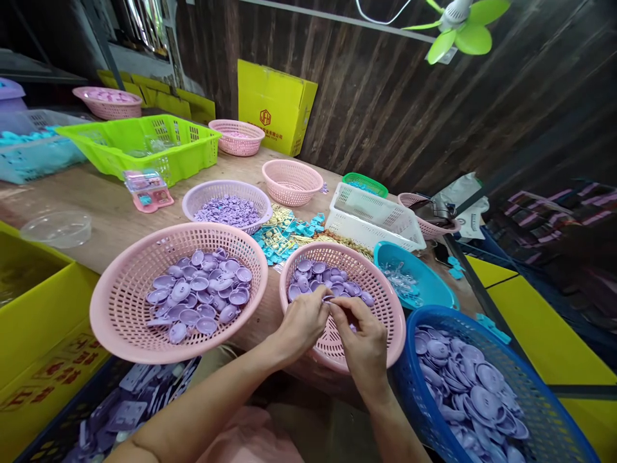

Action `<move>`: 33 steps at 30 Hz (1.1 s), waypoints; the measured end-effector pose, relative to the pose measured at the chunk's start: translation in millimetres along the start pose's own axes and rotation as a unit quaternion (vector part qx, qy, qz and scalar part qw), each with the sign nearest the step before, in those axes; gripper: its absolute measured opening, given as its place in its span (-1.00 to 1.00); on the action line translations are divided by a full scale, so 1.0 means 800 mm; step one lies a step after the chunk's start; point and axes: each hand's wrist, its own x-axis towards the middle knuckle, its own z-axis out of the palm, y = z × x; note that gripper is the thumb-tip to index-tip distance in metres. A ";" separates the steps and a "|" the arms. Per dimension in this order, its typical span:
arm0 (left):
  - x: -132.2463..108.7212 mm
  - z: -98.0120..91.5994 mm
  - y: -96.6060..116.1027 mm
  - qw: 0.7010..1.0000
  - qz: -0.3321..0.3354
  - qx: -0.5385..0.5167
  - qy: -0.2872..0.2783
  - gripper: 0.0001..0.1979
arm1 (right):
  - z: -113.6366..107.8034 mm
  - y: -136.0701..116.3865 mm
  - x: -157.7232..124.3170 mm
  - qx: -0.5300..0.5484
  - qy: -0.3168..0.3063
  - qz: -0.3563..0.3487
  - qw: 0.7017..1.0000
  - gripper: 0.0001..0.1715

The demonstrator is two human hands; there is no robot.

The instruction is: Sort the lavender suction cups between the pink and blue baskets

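Purple plastic piece (328, 299) is held between the two hands, above the smaller pink basket (388, 312), in which loose purple pieces (315, 273) are contained. The piece is pinched by the narrowed fingers of the left hand (303, 323) on one side and by those of the right hand (362, 333) on the other (it is mostly covered by the fingertips, so its full shape cannot be told). To the left, a larger pink basket (120, 296) is partly filled with purple oval parts (199, 283). To the right, a blue basket (547, 399) is loaded with similar parts. Behind, yellow and turquoise pieces are spread on the counter (103, 239), between a lilac basket (191, 204) and a white basket (364, 226).
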 end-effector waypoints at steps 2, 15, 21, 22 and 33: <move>-0.001 0.000 0.000 1.000 -0.001 -0.024 0.011 -0.77 | 0.002 0.001 0.002 -0.018 0.003 -0.009 1.000 -0.82; -0.006 -0.005 0.012 0.999 -0.010 0.037 -0.002 -0.78 | -0.002 -0.006 -0.001 -0.070 0.054 -0.045 0.995 -0.82; -0.008 -0.005 0.011 0.998 -0.020 0.062 -0.007 -0.77 | 0.002 -0.006 -0.002 -0.080 0.047 -0.035 0.995 -0.82; -0.008 -0.005 0.010 0.998 -0.018 0.060 -0.006 -0.77 | 0.002 -0.006 -0.002 -0.078 0.046 -0.035 0.995 -0.82; -0.012 -0.010 0.013 0.995 -0.021 0.099 -0.013 -0.77 | 0.003 -0.006 -0.003 -0.063 0.033 -0.017 0.997 -0.83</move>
